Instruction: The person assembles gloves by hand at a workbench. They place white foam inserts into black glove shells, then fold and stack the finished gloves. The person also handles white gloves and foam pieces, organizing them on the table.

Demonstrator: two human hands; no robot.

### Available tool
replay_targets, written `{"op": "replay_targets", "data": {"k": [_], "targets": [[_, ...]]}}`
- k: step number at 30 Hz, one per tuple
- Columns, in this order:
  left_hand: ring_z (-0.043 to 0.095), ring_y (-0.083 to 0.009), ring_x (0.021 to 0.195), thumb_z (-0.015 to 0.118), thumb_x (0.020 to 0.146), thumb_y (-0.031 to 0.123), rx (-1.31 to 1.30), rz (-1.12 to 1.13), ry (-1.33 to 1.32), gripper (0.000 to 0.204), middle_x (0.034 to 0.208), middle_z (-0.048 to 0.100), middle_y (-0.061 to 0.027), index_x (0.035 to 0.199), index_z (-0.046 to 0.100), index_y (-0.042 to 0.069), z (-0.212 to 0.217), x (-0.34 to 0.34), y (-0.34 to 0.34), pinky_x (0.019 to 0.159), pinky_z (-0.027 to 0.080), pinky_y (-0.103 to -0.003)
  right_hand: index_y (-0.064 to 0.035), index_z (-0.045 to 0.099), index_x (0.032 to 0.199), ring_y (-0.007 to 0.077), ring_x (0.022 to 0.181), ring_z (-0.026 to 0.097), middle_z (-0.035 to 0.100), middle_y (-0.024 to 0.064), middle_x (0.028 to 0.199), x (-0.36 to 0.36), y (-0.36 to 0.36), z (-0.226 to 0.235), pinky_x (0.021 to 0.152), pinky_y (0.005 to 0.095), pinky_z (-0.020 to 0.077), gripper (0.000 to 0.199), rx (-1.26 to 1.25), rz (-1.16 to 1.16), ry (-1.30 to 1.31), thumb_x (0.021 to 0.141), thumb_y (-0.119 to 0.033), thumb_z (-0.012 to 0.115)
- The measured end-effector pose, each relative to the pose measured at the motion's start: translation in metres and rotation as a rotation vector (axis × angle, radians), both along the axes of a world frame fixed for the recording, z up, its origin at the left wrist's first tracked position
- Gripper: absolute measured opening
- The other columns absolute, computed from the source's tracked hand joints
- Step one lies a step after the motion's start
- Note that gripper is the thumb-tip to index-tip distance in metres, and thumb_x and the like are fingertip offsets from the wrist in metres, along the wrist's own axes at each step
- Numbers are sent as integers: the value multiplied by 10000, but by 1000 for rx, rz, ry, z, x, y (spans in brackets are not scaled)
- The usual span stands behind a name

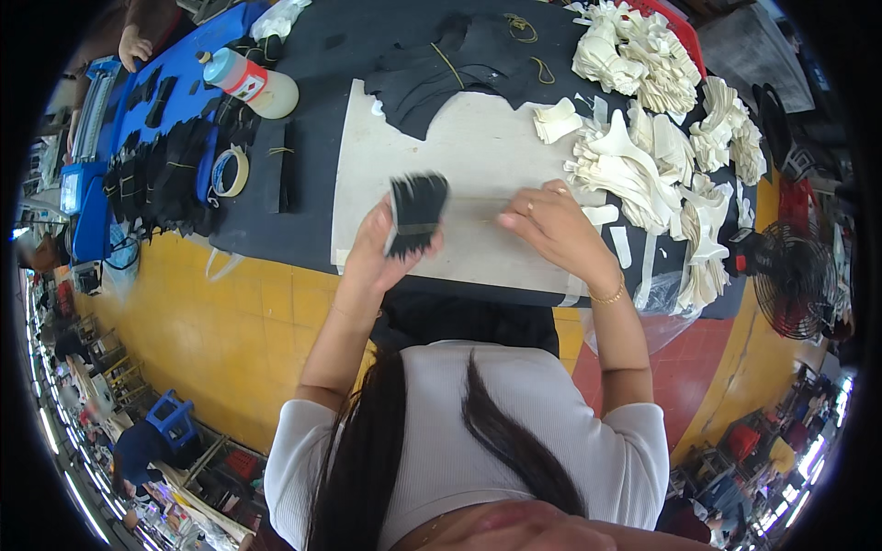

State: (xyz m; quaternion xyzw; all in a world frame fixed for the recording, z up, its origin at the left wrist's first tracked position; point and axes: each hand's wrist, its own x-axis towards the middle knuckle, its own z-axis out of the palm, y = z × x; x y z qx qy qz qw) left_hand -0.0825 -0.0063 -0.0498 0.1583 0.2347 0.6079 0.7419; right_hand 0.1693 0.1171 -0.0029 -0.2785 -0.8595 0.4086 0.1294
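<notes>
My left hand (375, 248) is closed around a stack of black fabric strips (419, 213) with uneven ends. A thin band runs across the stack. To the right of it, my right hand (547, 225) hovers over the pale board (496, 147) with its thumb and fingers drawn together. A faint thin line shows between the two hands, but what the right fingers hold, if anything, is too small to make out. The stack is slightly smeared by motion.
Cream fabric bundles (625, 170) lie heaped on the right. Leftward stand a liquid-filled bottle (262, 90), a tape roll (230, 172) and black strip bundles (165, 174). Yellow rubber bands (542, 71) lie at the back. A black fan (795, 280) stands far right; another person's hand (134, 46) shows far left.
</notes>
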Motion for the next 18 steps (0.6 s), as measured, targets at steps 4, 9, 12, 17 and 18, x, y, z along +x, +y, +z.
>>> {"op": "replay_targets", "data": {"k": [4, 9, 12, 17, 18], "targets": [[562, -255, 1138, 652, 908, 472, -30, 87, -420, 662, 1259, 576, -109, 1379, 488, 37, -19, 0, 12, 903, 506, -338, -31, 602, 965, 188, 764, 560, 630, 74, 876, 26, -10, -11, 908, 398, 464, 190, -720, -13, 722, 1011, -173, 485], [607, -307, 1167, 706, 890, 377, 4, 86, -330, 625, 1240, 616, -149, 1342, 513, -10, -15, 34, 19, 978, 527, -396, 4, 416, 1413, 198, 857, 626, 395, 144, 1510, 10, -20, -15, 995, 440, 529, 450, -1810, -136, 1695, 971, -25, 497], [614, -281, 1155, 782, 855, 238, 138, 121, 182, 637, 1232, 618, -151, 1360, 490, -18, -1, 47, 18, 1013, 501, -388, -47, 277, 1514, 244, 1069, 624, 213, 99, 1618, -17, -21, -13, 914, 390, 556, 699, -1675, -214, 1589, 896, 45, 590], [662, -259, 1060, 901, 704, 222, 335, 310, 1212, 847, 1147, 652, -150, 1375, 425, 22, 13, 44, 15, 928, 524, -354, -125, 340, 1495, 284, 1302, 517, 305, 84, 1567, -33, -38, -10, 988, 377, 493, 871, -451, -253, 751, 767, -70, 814], [664, -263, 1047, 902, 703, 227, 337, 284, 1274, 858, 1130, 654, -150, 1381, 416, 22, 16, 40, 14, 919, 525, -347, -126, 354, 1490, 277, 1309, 510, 328, 87, 1551, -31, -39, -10, 1018, 386, 471, 887, -346, -210, 617, 745, -70, 833]]}}
